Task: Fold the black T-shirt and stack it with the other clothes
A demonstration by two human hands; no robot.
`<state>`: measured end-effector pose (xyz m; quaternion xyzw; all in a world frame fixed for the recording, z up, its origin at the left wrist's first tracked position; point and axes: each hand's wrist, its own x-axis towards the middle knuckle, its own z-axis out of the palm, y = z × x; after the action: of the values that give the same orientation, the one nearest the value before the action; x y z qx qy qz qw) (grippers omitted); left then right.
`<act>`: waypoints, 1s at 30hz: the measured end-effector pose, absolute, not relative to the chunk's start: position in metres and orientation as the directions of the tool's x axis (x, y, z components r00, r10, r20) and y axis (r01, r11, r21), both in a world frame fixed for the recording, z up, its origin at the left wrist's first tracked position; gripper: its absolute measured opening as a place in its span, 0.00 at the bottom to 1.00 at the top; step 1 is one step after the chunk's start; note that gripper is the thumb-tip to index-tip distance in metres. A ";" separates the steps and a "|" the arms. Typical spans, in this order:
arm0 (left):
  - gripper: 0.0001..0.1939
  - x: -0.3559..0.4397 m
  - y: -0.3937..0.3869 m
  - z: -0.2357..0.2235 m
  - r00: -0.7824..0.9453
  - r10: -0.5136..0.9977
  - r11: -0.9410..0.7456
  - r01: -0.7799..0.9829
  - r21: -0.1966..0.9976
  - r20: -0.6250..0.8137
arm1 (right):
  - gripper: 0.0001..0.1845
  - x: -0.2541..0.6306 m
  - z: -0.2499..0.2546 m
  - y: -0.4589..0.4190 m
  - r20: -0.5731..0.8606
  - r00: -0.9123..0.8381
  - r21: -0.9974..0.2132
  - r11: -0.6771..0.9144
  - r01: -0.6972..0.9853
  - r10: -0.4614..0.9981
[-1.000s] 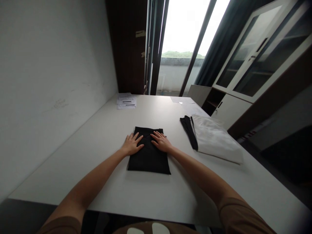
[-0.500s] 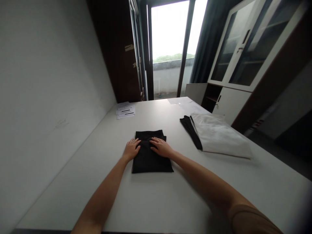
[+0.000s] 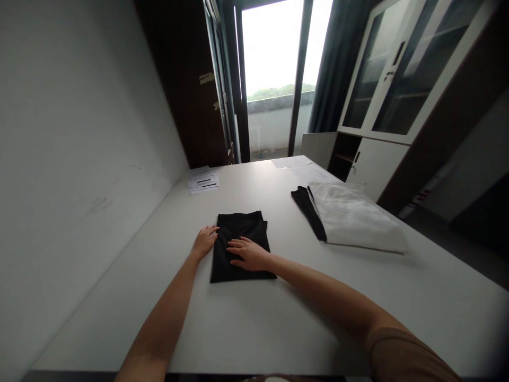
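Note:
A folded black garment lies flat on the white table in front of me; its exact kind cannot be made out. My right hand rests palm down on the middle of the cloth, fingers stretched out to the left. At the garment's left edge is my left hand, its fingers extended and their tips touching the cloth. Neither hand grips anything. A narrow strip of the same dark fabric shows past the right side of the fold.
To the right lie a white plastic-looking bag or sheet and dark cloth beside it. Papers sit at the far left, with more sheets at the far end. A wall borders the left; a white cabinet stands right.
My right hand has slid left and nearer to me across the black cloth. My left hand has shifted off toward the garment's left edge. The view has turned slightly.

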<state>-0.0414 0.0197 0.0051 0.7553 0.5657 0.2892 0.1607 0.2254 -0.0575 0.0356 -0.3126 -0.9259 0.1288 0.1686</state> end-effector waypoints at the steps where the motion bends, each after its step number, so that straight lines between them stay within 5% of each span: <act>1: 0.21 -0.044 0.021 0.005 0.203 0.947 -0.313 0.764 0.564 0.249 | 0.27 0.223 0.038 -0.062 0.247 -0.780 -0.338 0.805 0.487 0.575; 11: 0.20 -0.051 0.021 0.009 0.295 0.926 -0.378 0.755 0.535 0.237 | 0.22 0.208 0.054 -0.090 0.254 -0.945 -0.368 0.924 0.104 0.207; 19: 0.19 -0.053 0.022 0.005 0.311 0.908 -0.413 0.778 0.474 0.282 | 0.31 0.190 0.045 -0.103 0.243 -0.916 -0.253 0.932 0.259 0.320; 30: 0.18 -0.053 0.022 0.002 0.331 0.883 -0.454 0.782 0.427 0.333 | 0.28 0.188 0.050 -0.111 0.300 -0.948 -0.265 0.964 0.028 0.110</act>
<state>-0.0531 0.0225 0.0019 0.8103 0.5136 0.2658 0.0949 0.1883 -0.1107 0.0496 -0.0351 -0.9783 0.1300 0.1578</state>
